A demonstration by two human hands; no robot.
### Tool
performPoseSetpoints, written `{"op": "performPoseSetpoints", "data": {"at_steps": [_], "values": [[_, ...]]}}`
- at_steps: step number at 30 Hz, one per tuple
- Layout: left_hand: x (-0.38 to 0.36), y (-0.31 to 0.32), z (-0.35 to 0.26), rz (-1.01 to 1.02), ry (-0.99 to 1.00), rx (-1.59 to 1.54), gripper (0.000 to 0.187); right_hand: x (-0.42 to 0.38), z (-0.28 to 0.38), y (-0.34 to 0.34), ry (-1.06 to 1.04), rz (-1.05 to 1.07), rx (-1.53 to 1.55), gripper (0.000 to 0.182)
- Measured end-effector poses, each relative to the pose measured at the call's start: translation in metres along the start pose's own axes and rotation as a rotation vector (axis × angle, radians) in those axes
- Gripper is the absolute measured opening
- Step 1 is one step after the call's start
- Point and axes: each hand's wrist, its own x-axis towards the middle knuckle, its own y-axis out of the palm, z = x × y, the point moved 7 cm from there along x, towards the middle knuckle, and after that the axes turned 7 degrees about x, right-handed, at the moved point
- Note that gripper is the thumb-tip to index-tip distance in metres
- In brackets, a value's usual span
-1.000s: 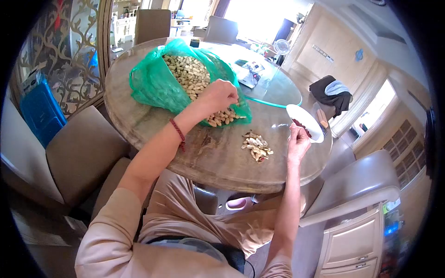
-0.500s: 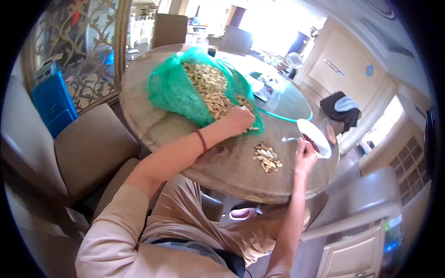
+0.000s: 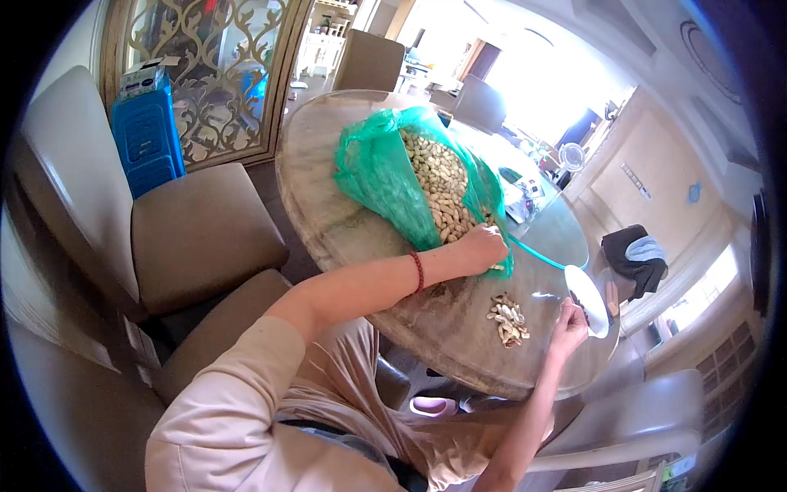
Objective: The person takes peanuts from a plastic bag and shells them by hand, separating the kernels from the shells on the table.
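As the left hand reaches peanuts, the right touches a bowl.

**Round Table in a Daylit Room**

Before you, a round table with a mottled top stands over a dark floor. Padded brown chairs flank you on the left; a paler padded chair stands to your right. Farther left, note the partition, its metallic scrollwork set in a brown frame. Intense daylight washes out the far end of the room. To your right rises a pale beige wall, beneath a white ceiling.
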Motion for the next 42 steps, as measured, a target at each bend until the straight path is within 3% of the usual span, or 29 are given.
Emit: {"op": "performPoseSetpoints", "data": {"at_steps": [6,8,9,10,11,12,17,23,26,29,35,37,42], "values": [[0.002,-0.029,-0.008,-0.301,0.038,-0.26,0.007,-0.001,-0.003,0.002,0.046,0.024,0.02,0.032],[0.005,-0.024,0.0,-0.297,-0.067,-0.767,0.018,-0.001,0.003,0.0,0.092,0.047,0.021,0.023],[0.007,-0.009,-0.003,-0.002,-0.189,-1.094,0.022,-0.001,0.002,0.0,0.04,0.041,0.021,0.022],[0.007,-0.011,-0.009,0.008,-0.16,-1.116,0.022,-0.001,0.022,-0.001,-0.04,0.024,0.018,0.022],[0.005,-0.006,-0.013,0.036,-0.237,-1.394,0.019,-0.003,0.008,0.001,0.126,0.083,0.035,0.022],[0.004,-0.002,-0.016,0.073,-0.321,-1.664,0.017,-0.004,0.016,0.003,0.049,0.091,0.087,0.02],[-0.001,0.001,-0.024,0.171,-0.369,-1.816,0.018,-0.014,0.04,0.024,0.111,0.157,0.305,0.01],[-0.003,0.015,-0.027,0.267,-0.457,-1.909,0.017,-0.023,0.094,0.042,-0.014,0.359,0.257,0.026],[-0.003,0.013,-0.032,0.256,-0.402,-2.043,0.016,-0.024,0.096,0.04,-0.046,0.334,0.207,0.029],[-0.005,0.018,-0.037,0.334,-0.44,-2.013,0.017,-0.023,0.092,0.036,-0.044,0.288,0.218,0.018],[-0.005,0.004,-0.044,0.345,-0.385,-1.713,0.023,-0.021,0.083,0.031,-0.002,0.239,0.292,0.013],[-0.004,0.004,-0.045,0.338,-0.396,-1.74,0.022,-0.025,0.073,0.033,0.099,0.215,0.419,0.014],[-0.007,0.008,-0.048,0.357,-0.473,-1.87,0.015,-0.026,0.065,0.036,0.124,0.232,0.537,0.014]]}}
